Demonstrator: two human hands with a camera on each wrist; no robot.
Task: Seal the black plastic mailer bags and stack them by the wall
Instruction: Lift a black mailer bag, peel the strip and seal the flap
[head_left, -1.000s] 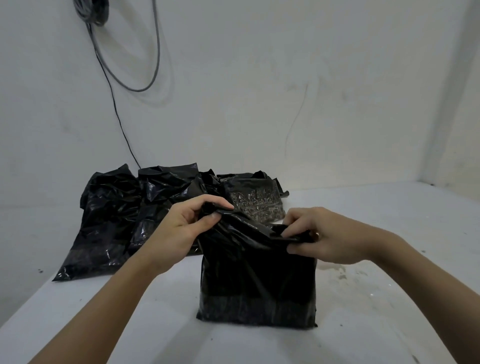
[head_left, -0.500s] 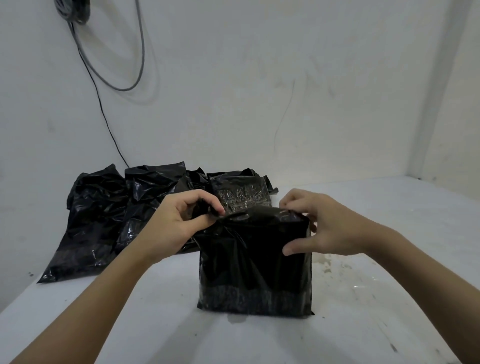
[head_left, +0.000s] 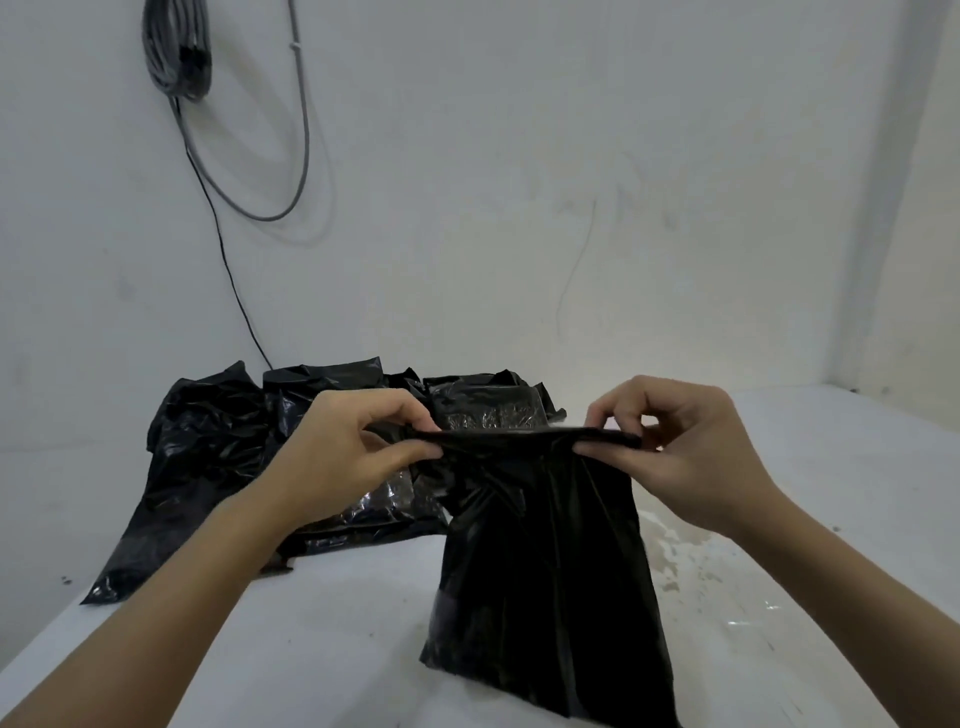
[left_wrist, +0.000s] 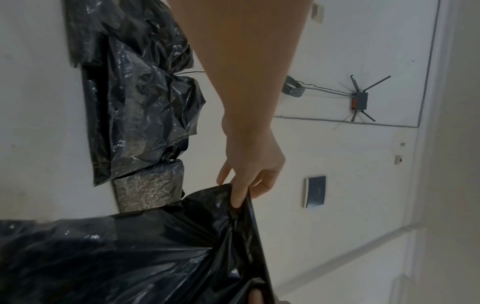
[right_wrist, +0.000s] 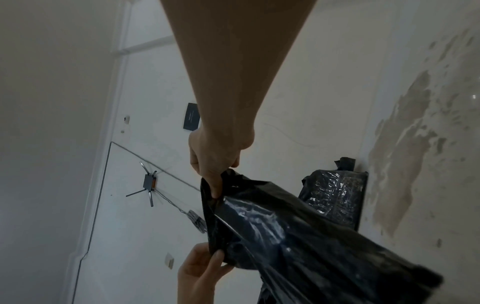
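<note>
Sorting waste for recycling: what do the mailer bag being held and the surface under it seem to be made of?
Mailer bag: thin, glossy black plastic film; it creases, gathers where the hands pinch it, and shows bright glints. Surface: hard and white, seemingly painted or coated; worn brownish patches at the right suggest flaking, so its base material is unclear.

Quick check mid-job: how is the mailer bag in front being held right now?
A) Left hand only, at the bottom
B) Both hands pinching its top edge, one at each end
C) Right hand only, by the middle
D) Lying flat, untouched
B: in the head view the left hand and right hand each pinch an end of the top edge of the mailer bag, stretching it between them.
</note>
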